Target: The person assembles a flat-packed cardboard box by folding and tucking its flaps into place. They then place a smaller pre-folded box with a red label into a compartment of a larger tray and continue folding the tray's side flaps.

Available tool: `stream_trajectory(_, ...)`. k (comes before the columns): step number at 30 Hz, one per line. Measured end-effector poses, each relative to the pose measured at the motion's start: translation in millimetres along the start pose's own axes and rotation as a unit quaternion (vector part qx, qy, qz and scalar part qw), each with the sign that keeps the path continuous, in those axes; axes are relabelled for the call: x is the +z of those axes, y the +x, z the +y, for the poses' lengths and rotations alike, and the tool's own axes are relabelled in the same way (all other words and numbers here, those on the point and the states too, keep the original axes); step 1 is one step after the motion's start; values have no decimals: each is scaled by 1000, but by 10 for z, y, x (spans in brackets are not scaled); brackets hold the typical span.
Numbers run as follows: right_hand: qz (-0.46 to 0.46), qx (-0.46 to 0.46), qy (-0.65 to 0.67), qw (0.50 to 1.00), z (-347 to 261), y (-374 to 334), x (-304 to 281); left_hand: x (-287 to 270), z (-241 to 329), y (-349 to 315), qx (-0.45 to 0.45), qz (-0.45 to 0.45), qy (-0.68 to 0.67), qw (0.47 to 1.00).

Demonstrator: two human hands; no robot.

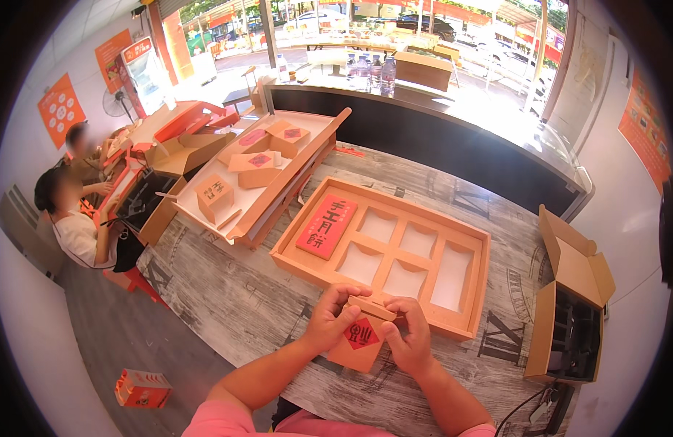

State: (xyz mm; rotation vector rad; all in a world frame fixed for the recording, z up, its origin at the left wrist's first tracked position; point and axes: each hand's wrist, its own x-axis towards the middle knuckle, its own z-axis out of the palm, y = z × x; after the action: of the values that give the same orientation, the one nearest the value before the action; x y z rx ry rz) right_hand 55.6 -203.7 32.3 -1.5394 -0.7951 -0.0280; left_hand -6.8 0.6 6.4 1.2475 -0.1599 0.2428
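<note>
Hands, left hand (330,317) and right hand (409,336), grip a small kraft box (359,342) beside the compartment tray (467,329).

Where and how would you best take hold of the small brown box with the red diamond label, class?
Grip the small brown box by its two side walls, from left and right, as the left hand and right hand do. Its top flap stands partly open, so keep the fingers clear of the flap hinge.

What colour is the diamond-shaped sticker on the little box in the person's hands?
Red with dark markings, on the tan little box; the diamond-shaped sticker shows best in the head view.
</note>
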Motion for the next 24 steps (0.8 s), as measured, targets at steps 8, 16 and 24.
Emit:
stream_trajectory(8,-7,100,103,990,-50,-12,-10,-3,-34,-28,13,-14,50,999)
stream_trajectory(16,-32,114,120,986,-59,-29,-25,30,-39,-20,11,10,38,999)
stream_trajectory(24,-61,13,-9,998,-45,-4,-62,19,-46,-25,10,51,52,997)
